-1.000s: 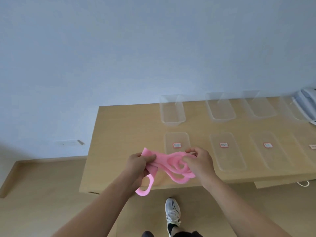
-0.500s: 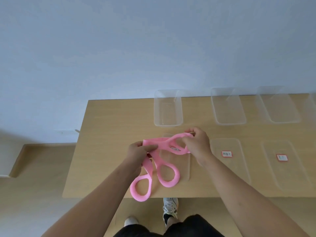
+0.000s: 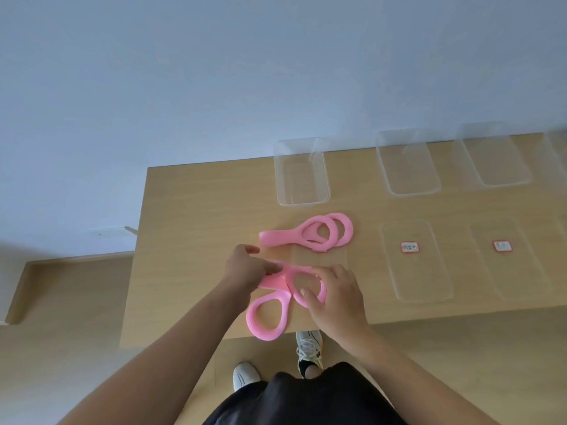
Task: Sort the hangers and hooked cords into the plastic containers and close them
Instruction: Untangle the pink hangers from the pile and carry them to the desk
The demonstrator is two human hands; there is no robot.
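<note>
A pink looped foam hanger piece [image 3: 310, 235] lies free on the wooden table [image 3: 196, 228], partly on a clear lid [image 3: 320, 259]. A second pink looped piece [image 3: 270, 314] sits near the table's front edge. My left hand [image 3: 245, 268] pinches its flat end. My right hand [image 3: 334, 296] grips its right loop. An empty clear container [image 3: 302, 173] stands behind the free piece.
Two more clear containers [image 3: 408, 162] [image 3: 494, 157] stand along the back edge to the right. Clear lids with red-framed labels [image 3: 414, 262] [image 3: 506, 259] lie in front of them. My shoes [image 3: 308, 345] show below the table edge on the wood floor.
The pink bundle has split in two: one piece now lies on the table behind my hands, and both hands have come down toward the front edge with the other piece.
</note>
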